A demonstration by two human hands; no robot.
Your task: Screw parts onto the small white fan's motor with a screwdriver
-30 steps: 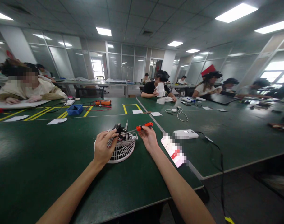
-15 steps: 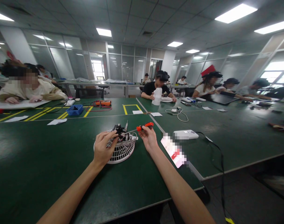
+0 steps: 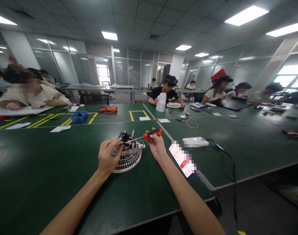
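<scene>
A white round fan grille (image 3: 127, 164) lies on the green table, carrying a dark motor assembly (image 3: 126, 136) with white wires. My left hand (image 3: 109, 152) is closed on the left side of this assembly; its fingertips are near the screwdriver's tip. Between the fingers and thumb of my right hand (image 3: 156, 146) is a screwdriver (image 3: 152, 133) with an orange and black handle. Its metal shaft points left into the assembly, nearly level. What exactly the tip touches is hidden by my left fingers.
To the right lie a phone (image 3: 182, 159) with a lit screen and a white power bank (image 3: 195, 141) with a black cable. Farther off are a blue bin (image 3: 79, 116), an orange multimeter (image 3: 108, 109) and a white cable (image 3: 191, 121). Across the table, a person (image 3: 161, 93) holds a white object.
The screwdriver's handle has shifted very slightly in my right hand, and my right fingers have moved a little. My left hand keeps its place on the fan assembly.
</scene>
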